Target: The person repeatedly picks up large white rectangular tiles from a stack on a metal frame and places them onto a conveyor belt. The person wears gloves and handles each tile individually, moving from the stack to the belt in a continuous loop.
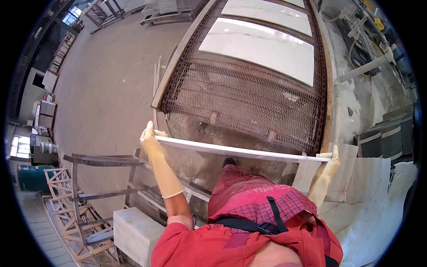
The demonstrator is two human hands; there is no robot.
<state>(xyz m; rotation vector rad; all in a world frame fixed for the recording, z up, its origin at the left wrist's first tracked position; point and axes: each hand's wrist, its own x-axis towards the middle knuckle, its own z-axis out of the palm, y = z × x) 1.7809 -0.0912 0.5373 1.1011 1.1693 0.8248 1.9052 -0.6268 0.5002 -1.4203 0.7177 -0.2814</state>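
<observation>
A person in a red top and a checked red apron holds a thin white slab [240,151] edge-on, so that only its long narrow rim shows as a pale, slightly bowed strip running from one hand to the other in front of the body. The left hand [150,139], sheathed in a long cream rubber glove that reaches well up the forearm, grips the slab's left end with the fingers curled over the top edge. The right hand [331,156], gloved the same way, closes round the right end, thumb and fingers wrapped about the corner. Just beyond the slab lies the near end of a wide conveyor [249,93] whose belt is a rust-brown woven wire mesh, coarse and open, set between dusty side rails. Farther along the belt rest two smooth, glossy white rectangular tiles [262,44], one behind the other. To the left, on the bare grey concrete floor [106,89], stands a dark metal frame rack [106,164], and near it a pale stone block [135,233] with squared edges.
</observation>
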